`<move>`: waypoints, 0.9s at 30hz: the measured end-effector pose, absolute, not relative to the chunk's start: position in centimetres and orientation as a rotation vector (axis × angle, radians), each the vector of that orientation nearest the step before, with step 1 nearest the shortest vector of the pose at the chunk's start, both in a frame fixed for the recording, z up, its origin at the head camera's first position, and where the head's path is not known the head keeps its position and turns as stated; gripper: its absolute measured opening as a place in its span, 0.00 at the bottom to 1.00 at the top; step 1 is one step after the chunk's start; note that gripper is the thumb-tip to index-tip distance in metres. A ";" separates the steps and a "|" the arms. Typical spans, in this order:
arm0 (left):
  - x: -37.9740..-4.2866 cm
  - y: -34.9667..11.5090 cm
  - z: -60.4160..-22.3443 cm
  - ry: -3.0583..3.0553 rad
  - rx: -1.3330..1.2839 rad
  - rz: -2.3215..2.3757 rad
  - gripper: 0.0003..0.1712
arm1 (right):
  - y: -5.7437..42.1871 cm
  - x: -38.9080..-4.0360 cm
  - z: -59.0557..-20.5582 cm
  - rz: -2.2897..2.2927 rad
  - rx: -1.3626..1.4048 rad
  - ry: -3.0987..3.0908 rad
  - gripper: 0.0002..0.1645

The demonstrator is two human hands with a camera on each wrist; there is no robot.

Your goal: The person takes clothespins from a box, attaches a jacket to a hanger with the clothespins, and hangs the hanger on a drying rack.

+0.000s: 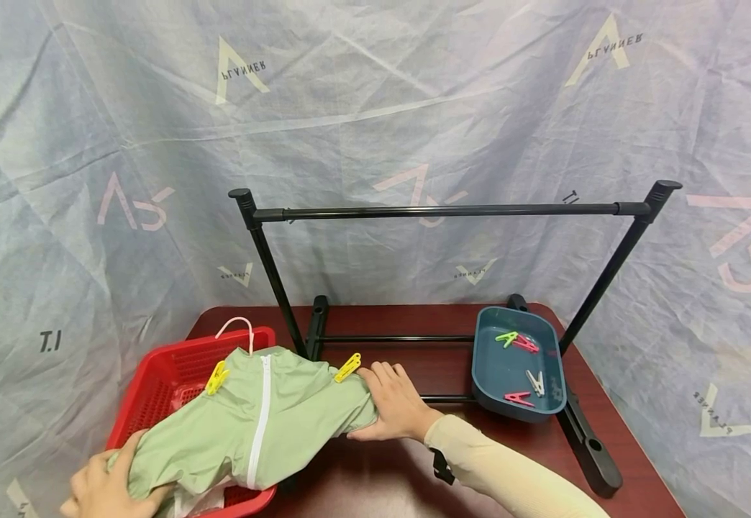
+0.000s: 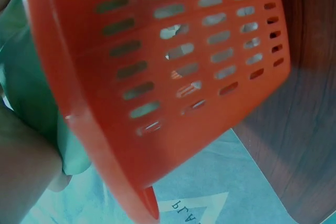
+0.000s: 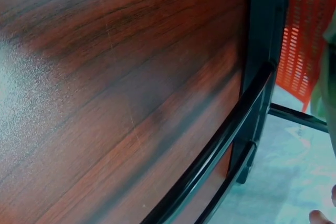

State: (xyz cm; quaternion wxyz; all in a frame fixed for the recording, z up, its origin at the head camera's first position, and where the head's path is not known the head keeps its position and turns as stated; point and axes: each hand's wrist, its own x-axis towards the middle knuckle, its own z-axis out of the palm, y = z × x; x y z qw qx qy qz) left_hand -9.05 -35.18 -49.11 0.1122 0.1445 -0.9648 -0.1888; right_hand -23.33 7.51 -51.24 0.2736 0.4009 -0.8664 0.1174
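Observation:
A light green jacket (image 1: 220, 424) with a white zipper (image 1: 262, 424) lies spread over the red basket (image 1: 155, 381). The hook of a pale hanger (image 1: 238, 321) sticks up from its collar. One yellow clothespin (image 1: 217, 378) sits at the left shoulder, and another yellow clothespin (image 1: 348, 367) at the right one. My left hand (image 1: 113, 478) grips the sleeve on the left, fingers above and thumb below. At the other sleeve, my right hand (image 1: 395, 403) holds the cuff end between fingers and thumb. The left wrist view shows green fabric (image 2: 31, 77) beside the basket wall.
A black rack (image 1: 440, 211) stands on the dark red table (image 1: 375, 316), its crossbar behind the jacket. On the right, a blue bin (image 1: 511, 367) contains several clothespins, green, pink and white. Inside the basket is some pale cloth (image 1: 201, 500). A printed curtain (image 1: 375, 108) surrounds the table.

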 end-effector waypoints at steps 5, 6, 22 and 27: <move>-9.4 -35.0 -49.3 -2.834 0.412 -0.558 0.58 | 7.7 -23.2 -51.2 0.283 1.063 -2.346 0.60; -9.4 -34.9 -49.4 -2.831 0.406 -0.557 0.58 | 7.7 -23.2 -51.2 0.278 1.059 -2.344 0.60; -9.3 -34.4 -49.2 -2.879 0.498 -0.569 0.59 | 7.5 -22.7 -51.3 0.245 0.999 -2.274 0.56; -9.2 -34.3 -49.2 -2.817 0.474 -0.586 0.61 | 7.5 -22.5 -51.4 0.268 0.980 -2.239 0.56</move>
